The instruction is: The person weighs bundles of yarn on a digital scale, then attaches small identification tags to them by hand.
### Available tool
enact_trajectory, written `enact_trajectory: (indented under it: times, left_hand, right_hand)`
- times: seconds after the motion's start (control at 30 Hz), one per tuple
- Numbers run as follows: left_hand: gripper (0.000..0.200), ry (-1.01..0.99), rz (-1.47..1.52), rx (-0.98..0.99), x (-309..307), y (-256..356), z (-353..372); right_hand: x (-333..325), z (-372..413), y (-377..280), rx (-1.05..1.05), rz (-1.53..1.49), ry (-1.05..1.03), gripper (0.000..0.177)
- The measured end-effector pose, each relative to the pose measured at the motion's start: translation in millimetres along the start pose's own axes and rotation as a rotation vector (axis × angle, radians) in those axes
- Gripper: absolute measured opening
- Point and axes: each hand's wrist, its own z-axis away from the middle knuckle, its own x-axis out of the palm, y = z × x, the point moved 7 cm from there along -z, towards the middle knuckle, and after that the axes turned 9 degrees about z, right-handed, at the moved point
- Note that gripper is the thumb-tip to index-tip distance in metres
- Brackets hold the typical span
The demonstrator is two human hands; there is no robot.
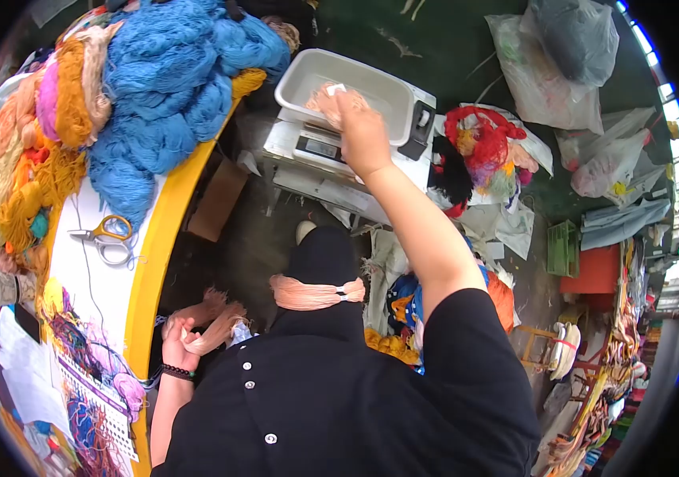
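At twelve o'clock, the right hand point(359, 131), fingers curled on peach yarn point(320, 99), rests it in the scale tray point(371, 79), where its weight registers. At eight o'clock, the left hand point(179, 343) clutches a spare skein point(216, 327).

We count two hands, the right hand point(359, 131) and the left hand point(178, 343). We count three peach skeins: one skein point(325, 97) under the right hand, one point(216, 322) in the left hand, one point(312, 292) between the two. Beneath the right hand we find one scale point(320, 151) and one tray point(308, 75). Beyond the left hand we count one scissors point(106, 237). Left of the right hand is one blue heap point(164, 87); well right of it, one crate point(564, 248).
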Motion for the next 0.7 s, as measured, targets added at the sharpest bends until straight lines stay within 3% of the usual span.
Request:
enact_trajectory:
  times: [0.03, 0.13, 0.2, 0.3, 0.33, 0.47, 0.57, 0.63, 0.7]
  left_hand:
    - [0.007, -0.120, -0.023, -0.013, 10.9, 0.6, 5.8]
    - [0.012, -0.352, -0.118, 0.046, 61.3, 15.2, 38.4]
    - [0.014, -0.416, -0.197, 0.150, 92.9, 28.0, 58.7]
    - [0.023, -0.497, -0.292, 0.269, 135.3, 49.9, 95.7]
    - [0.027, -0.517, -0.289, 0.287, 154.3, 55.8, 116.9]
    - [0.038, -0.690, -0.265, 0.316, 186.6, 65.3, 166.2]
    - [0.043, -0.765, -0.258, 0.289, 182.8, 61.4, 175.4]
    - [0.044, -0.710, -0.264, 0.323, 180.5, 58.8, 179.7]
    - [0.045, -0.654, -0.270, 0.359, 172.4, 58.2, 179.3]
  right_hand:
    - [-5.5, -1.9, -5.3, -0.009, -0.008, 0.008, 0.068]
    - [-33.2, -10.9, -41.2, 0.479, -0.872, -0.299, 0.064]
    - [-74.5, -26.9, -100.8, 0.523, -1.369, -0.303, 0.066]
    - [-140.9, -32.0, -190.2, 0.275, -1.583, -0.370, 0.067]
    - [-152.7, -27.6, -211.4, 0.223, -1.502, -0.461, 0.066]
    - [-116.6, 9.7, -269.4, 0.364, -1.290, -0.717, 0.061]
    - [-95.9, 32.4, -305.3, 0.518, -1.596, -0.587, 0.061]
    - [-101.8, 42.4, -317.0, 0.618, -1.731, -0.838, 0.067]
    - [-104.9, 43.3, -324.5, 0.643, -1.780, -0.813, 0.070]
